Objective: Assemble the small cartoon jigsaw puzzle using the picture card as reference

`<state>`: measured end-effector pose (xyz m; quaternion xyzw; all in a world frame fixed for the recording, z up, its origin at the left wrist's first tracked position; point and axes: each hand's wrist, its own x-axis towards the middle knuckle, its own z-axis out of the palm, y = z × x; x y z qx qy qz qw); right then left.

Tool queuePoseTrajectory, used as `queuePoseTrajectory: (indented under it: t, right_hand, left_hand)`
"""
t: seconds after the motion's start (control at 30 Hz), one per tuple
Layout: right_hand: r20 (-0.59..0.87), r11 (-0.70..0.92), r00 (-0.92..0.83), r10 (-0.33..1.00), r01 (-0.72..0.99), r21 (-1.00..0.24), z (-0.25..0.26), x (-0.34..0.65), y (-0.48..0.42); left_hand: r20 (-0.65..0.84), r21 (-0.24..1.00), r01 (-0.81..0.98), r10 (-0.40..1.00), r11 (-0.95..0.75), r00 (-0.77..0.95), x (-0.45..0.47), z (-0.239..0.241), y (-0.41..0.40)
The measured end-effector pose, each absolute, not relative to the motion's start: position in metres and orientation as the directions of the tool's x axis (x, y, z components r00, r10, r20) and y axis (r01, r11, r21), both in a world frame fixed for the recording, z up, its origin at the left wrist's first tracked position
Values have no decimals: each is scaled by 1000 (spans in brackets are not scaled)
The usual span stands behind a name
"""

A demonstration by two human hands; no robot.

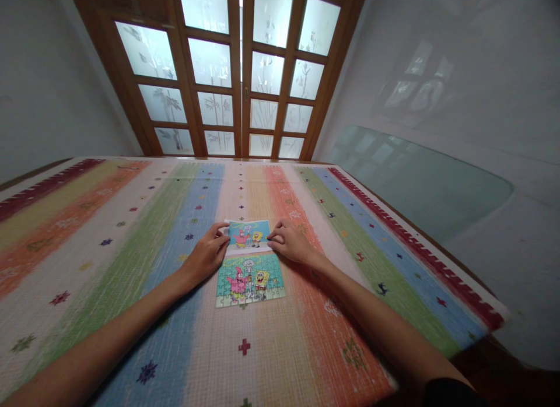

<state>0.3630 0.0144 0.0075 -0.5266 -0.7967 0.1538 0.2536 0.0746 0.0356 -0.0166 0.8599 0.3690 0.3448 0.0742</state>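
Note:
Between my two hands is a small picture sheet (249,237) with a white border, showing a pink starfish and a yellow square cartoon figure. My left hand (209,251) pinches its left edge, and my right hand (289,242) pinches its right edge. Just below the sheet, on the near side, a jigsaw puzzle (250,280) lies flat on the cloth. Its joined pieces form much the same picture, with a third figure at the top middle. Neither hand touches the puzzle.
A striped, patterned tablecloth (144,279) covers the table. Behind the far edge stand wooden doors (242,104) with frosted glass panes. A pale wall (437,57) rises on the right, with a glassy greenish panel (420,174) beside the table.

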Motion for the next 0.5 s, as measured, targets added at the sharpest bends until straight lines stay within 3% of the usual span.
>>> queuePoseTrajectory:
  t: [0.23, 0.5]
  right_hand:
    - [263, 482, -403, 876, 726, -491, 6, 363, 17]
    - [316, 462, -337, 887, 671, -581, -7, 374, 14]
  left_hand:
    - [504, 308, 644, 694, -700, 514, 65, -15, 40]
    - [471, 311, 651, 707, -693, 527, 56, -13, 41]
